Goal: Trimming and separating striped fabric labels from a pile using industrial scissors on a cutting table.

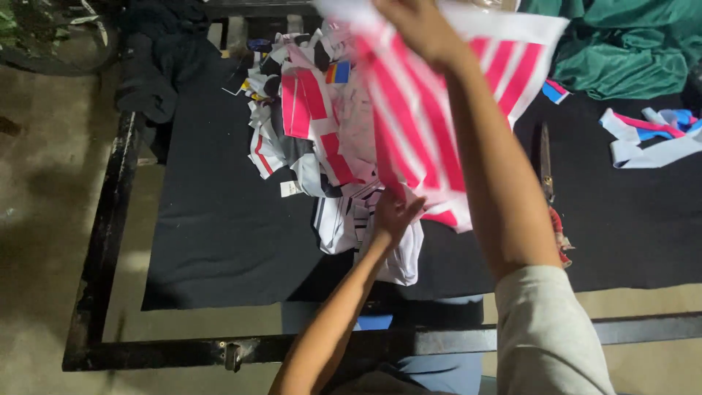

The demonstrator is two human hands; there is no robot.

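Head view: right hand (420,29) lifts pink-striped cloth (424,117) above fabric pile (322,146).

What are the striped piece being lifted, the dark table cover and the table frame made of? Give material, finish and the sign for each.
Pink-and-white striped piece: thin fabric, probably a smooth synthetic knit; it hangs limp and creases where the right hand lifts it.
Black table cover: matte cloth, perhaps felt-like; flat, no shine.
Table frame: dark painted metal, likely; straight rigid bars with scuffed, worn patches.
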